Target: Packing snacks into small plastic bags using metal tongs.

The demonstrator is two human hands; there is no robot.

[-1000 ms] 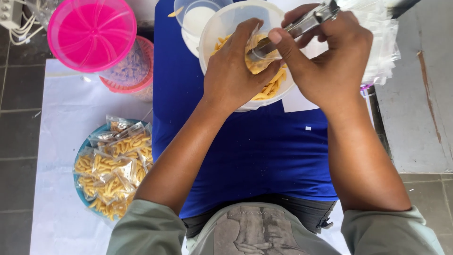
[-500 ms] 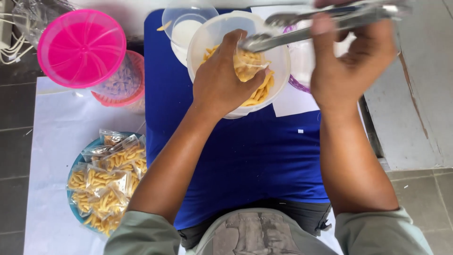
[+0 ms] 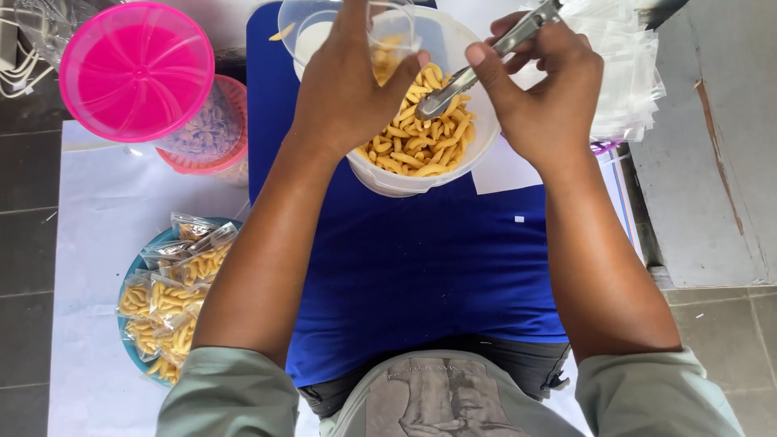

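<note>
Metal tongs (image 3: 477,61) are gripped in the right hand (image 3: 538,93), fingers curled shut around the handles, thumb pressing along the upper arm. Tong tips point toward seven o'clock and rest on the heap of yellow stick snacks (image 3: 417,133) inside the white bowl (image 3: 453,174), which stands on the blue mat (image 3: 405,267) at twelve o'clock from the person's lap.

The left hand (image 3: 348,89) is closed on a small clear bag (image 3: 392,36), held upright over the bowl's eleven o'clock edge; some snacks show through its film. Whether the bag mouth is fully open cannot be told.

Judgement: the step in hand is portioning snacks from bowl to bag. The next move calls for the tips to close on a small cluster and rise to the bag mouth at eleven o'clock, with the left fingers keeping that mouth spread.

Pose: both forearms run up from six o'clock and converge over the bowl; the left wrist is straight, the right wrist bent inward.

Surroundings: filled bags (image 3: 174,295) lie on a blue plate (image 3: 129,267) at eight o'clock; a pink lidded container (image 3: 137,69) sits at ten o'clock; a stack of empty clear bags (image 3: 627,73) lies at one o'clock.
</note>
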